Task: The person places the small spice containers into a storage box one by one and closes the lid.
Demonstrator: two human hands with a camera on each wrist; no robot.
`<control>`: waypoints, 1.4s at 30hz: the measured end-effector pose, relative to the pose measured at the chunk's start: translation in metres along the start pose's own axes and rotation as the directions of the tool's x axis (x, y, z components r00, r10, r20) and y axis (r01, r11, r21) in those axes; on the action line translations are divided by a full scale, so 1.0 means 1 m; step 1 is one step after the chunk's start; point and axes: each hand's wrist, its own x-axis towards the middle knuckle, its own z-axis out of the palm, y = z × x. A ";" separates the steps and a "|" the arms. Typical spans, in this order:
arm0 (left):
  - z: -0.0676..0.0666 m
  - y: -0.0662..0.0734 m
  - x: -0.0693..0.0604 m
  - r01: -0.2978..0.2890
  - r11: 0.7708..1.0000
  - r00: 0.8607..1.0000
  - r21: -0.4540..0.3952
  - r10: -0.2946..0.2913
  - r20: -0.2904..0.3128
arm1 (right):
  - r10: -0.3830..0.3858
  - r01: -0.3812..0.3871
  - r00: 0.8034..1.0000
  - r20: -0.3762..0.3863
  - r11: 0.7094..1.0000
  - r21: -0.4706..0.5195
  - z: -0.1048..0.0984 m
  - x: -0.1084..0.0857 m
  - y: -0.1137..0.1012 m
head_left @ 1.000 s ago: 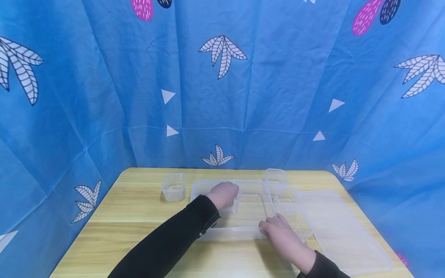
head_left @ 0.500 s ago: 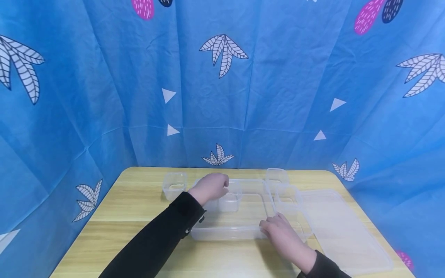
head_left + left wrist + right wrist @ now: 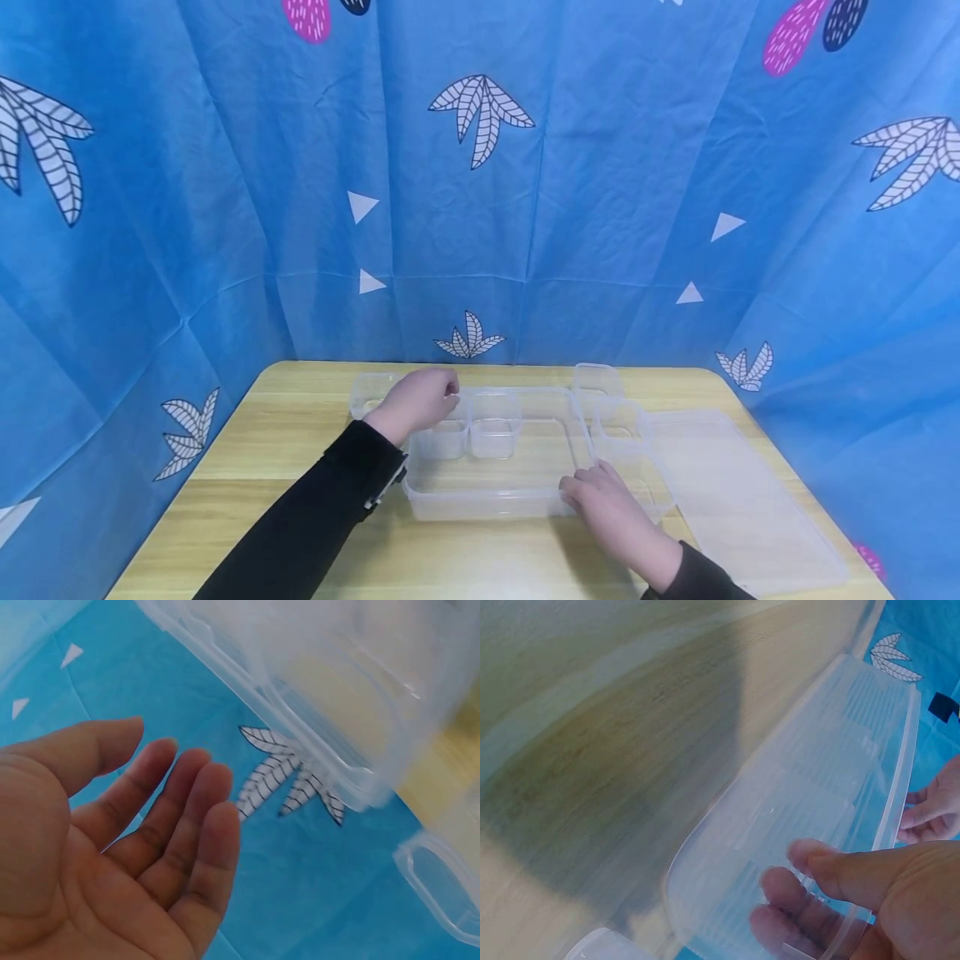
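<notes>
A large clear plastic box [image 3: 495, 504] stands on the table, with two small clear cups side by side in its left part: one left cup [image 3: 442, 442] and one to its right [image 3: 493, 433]. My left hand [image 3: 420, 402] hovers over the box's back left corner, its fingers loosely bent and holding nothing, as the left wrist view of the hand [image 3: 142, 855] shows. With my right hand [image 3: 606, 510] I pinch the box's front right rim. In the right wrist view, the thumb and fingers [image 3: 814, 859] lie about the box wall [image 3: 780, 802].
Another small cup [image 3: 365, 392] sits left of the box, partly hidden by my left hand. Several small cups, including a back one [image 3: 597, 381] and a middle one [image 3: 618, 421], stand to the right. A flat clear lid [image 3: 750, 500] lies at the table's right side.
My left hand has moved left and slightly up, away from the right-hand cup in the box, and both inner cups now show. The right hand has stayed at the rim.
</notes>
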 end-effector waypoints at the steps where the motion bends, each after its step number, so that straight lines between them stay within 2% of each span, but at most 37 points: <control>1: -0.001 -0.004 -0.001 0.005 1.000 1.000 0.002 -0.005 -0.014 | -0.001 0.001 1.000 -0.002 1.000 0.000 0.000 0.000 0.000; 8: -0.009 -0.028 -0.010 0.033 0.999 0.994 0.025 -0.030 -0.105 | -0.006 0.007 1.000 -0.011 1.000 0.008 0.001 -0.001 0.000; 15: -0.006 -0.052 -0.019 0.035 0.999 0.989 0.012 -0.033 -0.145 | -0.017 0.017 0.999 -0.029 1.000 0.002 0.000 -0.001 -0.002; 29: 0.004 -0.098 -0.037 0.046 0.999 0.984 -0.018 -0.049 -0.174 | 0.009 -0.009 1.000 -0.008 1.000 0.000 -0.001 0.000 -0.003; 34: 0.011 -0.110 -0.038 0.046 0.999 0.984 -0.011 -0.047 -0.172 | 0.011 -0.011 1.000 -0.002 1.000 -0.008 -0.002 0.002 -0.004; 42: 0.017 -0.121 -0.036 0.043 0.999 0.990 -0.008 -0.043 -0.133 | -0.014 0.012 0.999 -0.030 0.999 -0.043 0.000 0.002 -0.005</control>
